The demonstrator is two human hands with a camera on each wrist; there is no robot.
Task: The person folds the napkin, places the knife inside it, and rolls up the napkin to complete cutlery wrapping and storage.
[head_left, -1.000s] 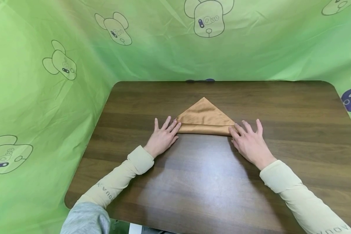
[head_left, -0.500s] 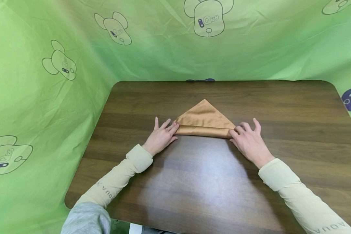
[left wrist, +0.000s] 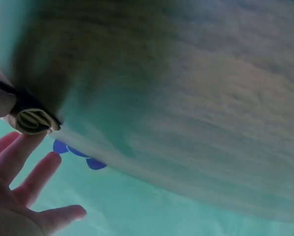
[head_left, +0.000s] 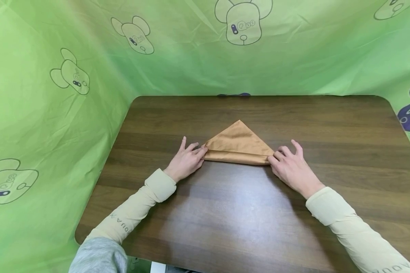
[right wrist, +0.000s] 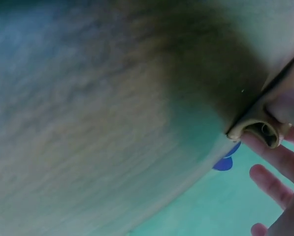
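Observation:
A copper-brown satin cloth lies at the middle of the table, its upper part a triangle pointing to the far side. Its near edge is rolled into a band, and the coiled end of the roll shows in the left wrist view. My left hand pinches the left end of this roll between thumb and fingers, with the other fingers spread. At the opposite end my right hand pinches the roll the same way. In the right wrist view a hollow opening shows in the roll's end.
The brown wood-grain table has rounded corners. Green fabric printed with cartoon heads hangs along its far and left sides. Below the near edge, a white object partly shows.
The cloth has shifted a little toward me, its tip and rolled edge now nearer. The fingers of both hands have curled in more at the roll's ends.

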